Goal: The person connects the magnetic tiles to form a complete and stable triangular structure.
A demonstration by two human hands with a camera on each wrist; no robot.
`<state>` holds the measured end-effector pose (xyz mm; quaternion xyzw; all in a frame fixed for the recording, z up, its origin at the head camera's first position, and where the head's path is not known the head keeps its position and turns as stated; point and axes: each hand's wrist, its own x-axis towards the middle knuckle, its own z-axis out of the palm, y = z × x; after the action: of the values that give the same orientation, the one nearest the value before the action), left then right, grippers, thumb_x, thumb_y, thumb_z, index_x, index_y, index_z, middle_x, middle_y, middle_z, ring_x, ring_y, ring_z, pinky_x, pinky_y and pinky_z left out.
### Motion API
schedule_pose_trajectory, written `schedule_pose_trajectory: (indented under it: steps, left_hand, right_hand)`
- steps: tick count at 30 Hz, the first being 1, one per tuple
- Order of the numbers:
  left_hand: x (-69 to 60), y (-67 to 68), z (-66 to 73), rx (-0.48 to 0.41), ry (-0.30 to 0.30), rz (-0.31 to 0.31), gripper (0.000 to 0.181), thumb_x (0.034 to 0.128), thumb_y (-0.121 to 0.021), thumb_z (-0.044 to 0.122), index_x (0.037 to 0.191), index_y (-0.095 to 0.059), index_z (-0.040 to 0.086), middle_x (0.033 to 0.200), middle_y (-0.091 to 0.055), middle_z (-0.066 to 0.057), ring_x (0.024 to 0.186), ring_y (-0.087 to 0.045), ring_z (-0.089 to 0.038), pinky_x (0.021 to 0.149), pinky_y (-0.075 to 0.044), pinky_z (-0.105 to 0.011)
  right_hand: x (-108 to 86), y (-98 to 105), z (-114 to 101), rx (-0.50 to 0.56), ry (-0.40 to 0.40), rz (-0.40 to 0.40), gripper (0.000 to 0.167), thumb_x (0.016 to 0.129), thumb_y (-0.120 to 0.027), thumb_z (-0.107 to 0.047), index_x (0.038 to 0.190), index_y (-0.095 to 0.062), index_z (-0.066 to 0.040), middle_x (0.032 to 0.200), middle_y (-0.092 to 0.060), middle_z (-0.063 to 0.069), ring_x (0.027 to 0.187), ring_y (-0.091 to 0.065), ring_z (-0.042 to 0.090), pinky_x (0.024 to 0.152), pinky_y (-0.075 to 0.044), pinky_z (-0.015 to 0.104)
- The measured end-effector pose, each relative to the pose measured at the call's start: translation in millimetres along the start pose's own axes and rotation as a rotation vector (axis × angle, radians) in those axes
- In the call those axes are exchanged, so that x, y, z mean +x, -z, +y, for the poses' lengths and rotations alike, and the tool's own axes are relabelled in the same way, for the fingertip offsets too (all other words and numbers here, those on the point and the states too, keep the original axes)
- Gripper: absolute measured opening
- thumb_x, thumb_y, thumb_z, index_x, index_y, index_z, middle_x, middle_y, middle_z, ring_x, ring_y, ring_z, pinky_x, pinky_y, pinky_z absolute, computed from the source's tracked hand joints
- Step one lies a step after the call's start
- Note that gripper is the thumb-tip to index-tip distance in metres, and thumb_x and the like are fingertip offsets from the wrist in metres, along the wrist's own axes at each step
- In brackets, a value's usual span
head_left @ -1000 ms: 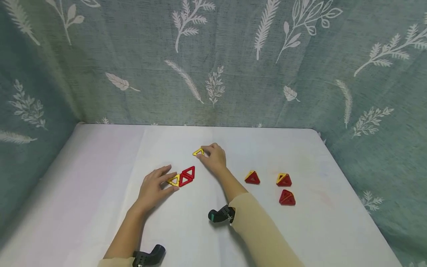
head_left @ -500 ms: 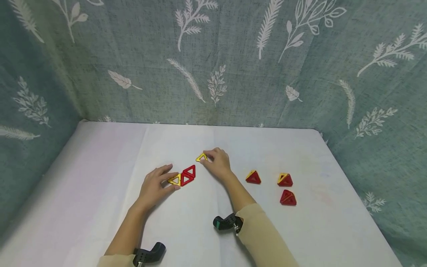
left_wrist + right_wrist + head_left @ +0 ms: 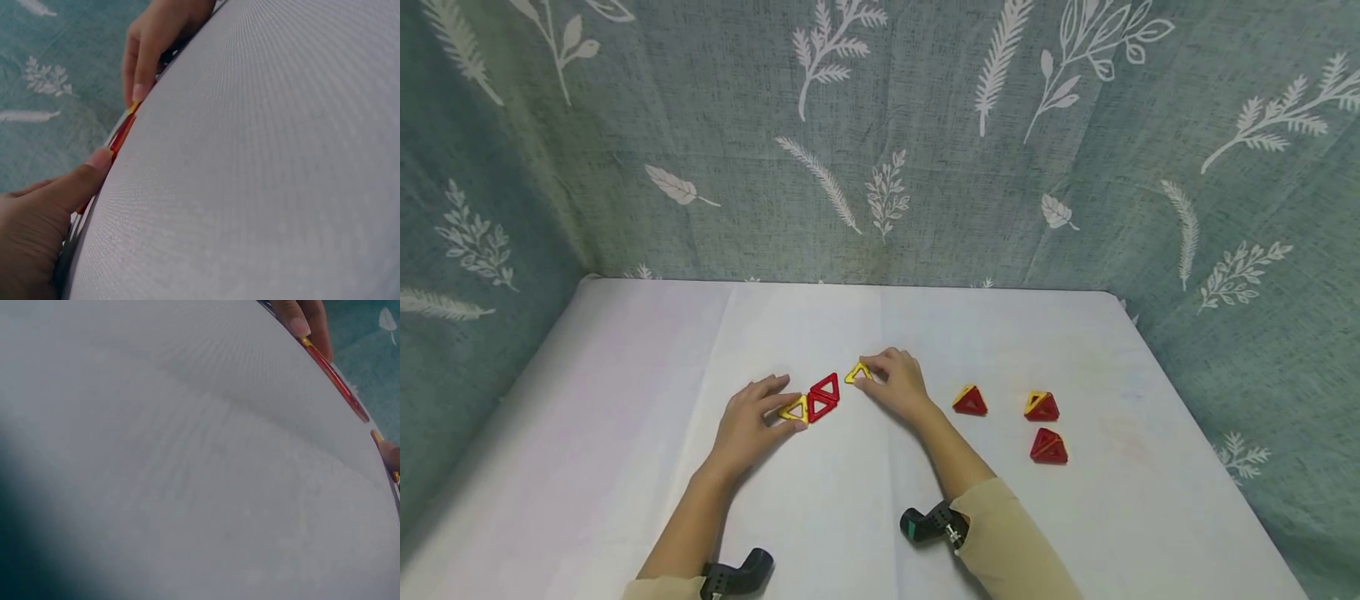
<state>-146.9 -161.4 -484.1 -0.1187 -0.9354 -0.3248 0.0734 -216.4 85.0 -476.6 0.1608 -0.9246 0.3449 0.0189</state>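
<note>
In the head view my left hand (image 3: 752, 425) holds a hollow yellow triangular tile (image 3: 805, 407) between thumb and fingers, flat on the table. That tile touches a red triangular tile (image 3: 811, 408), which joins a second red triangular tile (image 3: 836, 387) edge to edge. To the right of this row, my right hand (image 3: 897, 383) pinches another yellow triangular tile (image 3: 852, 372), apart from the red ones by a small gap. In the left wrist view the red tiles (image 3: 122, 139) appear edge-on between both hands. The fingers partly cover both yellow tiles.
Three small red or red-and-yellow pyramids stand to the right on the white-covered table (image 3: 1112, 500): one pyramid (image 3: 972, 402) nearer my right arm, another pyramid (image 3: 1042, 408) and a third pyramid (image 3: 1048, 448) farther right. A green leaf-patterned cloth (image 3: 737, 225) surrounds the table's back and sides.
My right hand has moved toward me and slightly right, bringing its yellow tile down closer to level with the red tiles. My left hand stays on its yellow tile.
</note>
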Motion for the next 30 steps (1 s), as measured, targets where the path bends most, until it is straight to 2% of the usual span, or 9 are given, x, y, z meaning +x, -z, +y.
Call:
schedule_pose_trajectory:
  steps: [6, 10, 13, 22, 30]
  left_hand:
    - [-1.7, -1.7, -0.9, 0.003, -0.032, 0.003, 0.044, 0.0721, -0.080, 0.029, 0.111, -0.070, 0.013, 0.134, -0.054, -0.012, 0.130, -0.040, -0.031, 0.109, -0.022, -0.055]
    - [-1.5, -3.1, -2.9, 0.035, -0.083, -0.002, 0.046, 0.0737, -0.078, 0.030, 0.115, -0.068, 0.014, 0.134, -0.054, -0.012, 0.130, -0.040, -0.031, 0.108, -0.021, -0.054]
    - [-1.5, -3.6, -2.4, 0.049, -0.100, 0.001, 0.044, 0.0752, -0.077, 0.032, 0.115, -0.069, 0.014, 0.133, -0.055, -0.012, 0.129, -0.041, -0.032, 0.108, -0.022, -0.055]
    - [-3.9, -9.8, 4.0, 0.038, -0.066, 0.027, 0.043, 0.0734, -0.079, 0.031, 0.111, -0.069, 0.013, 0.133, -0.055, -0.013, 0.131, -0.040, -0.032, 0.109, -0.021, -0.054]
    - [-7.4, -12.6, 11.2, 0.046, -0.044, 0.063, 0.042, 0.0722, -0.080, 0.028, 0.108, -0.069, 0.010, 0.132, -0.056, -0.015, 0.130, -0.041, -0.034, 0.109, -0.021, -0.055]
  right_hand:
    - [-11.8, -1, 0, -0.016, -0.001, -0.014, 0.038, 0.083, -0.071, -0.032, 0.117, -0.068, -0.017, 0.096, -0.060, -0.002, 0.090, -0.050, 0.014, 0.078, -0.037, 0.031]
    - [-20.0, -2, -1, -0.022, -0.007, -0.020, 0.038, 0.083, -0.071, -0.034, 0.118, -0.068, -0.019, 0.099, -0.060, -0.002, 0.093, -0.050, 0.015, 0.079, -0.037, 0.032]
    - [-26.9, -3, -3, -0.028, -0.001, -0.017, 0.039, 0.082, -0.071, -0.034, 0.117, -0.068, -0.019, 0.100, -0.060, -0.002, 0.094, -0.050, 0.016, 0.079, -0.036, 0.033]
    - [-46.5, -5, -9, -0.018, 0.005, 0.004, 0.038, 0.080, -0.073, -0.035, 0.114, -0.070, -0.019, 0.098, -0.061, -0.003, 0.090, -0.049, 0.014, 0.076, -0.034, 0.031]
    - [-55.8, -7, -11, -0.024, 0.062, 0.039, 0.038, 0.078, -0.076, -0.034, 0.112, -0.071, -0.019, 0.097, -0.063, -0.003, 0.088, -0.050, 0.013, 0.076, -0.034, 0.031]
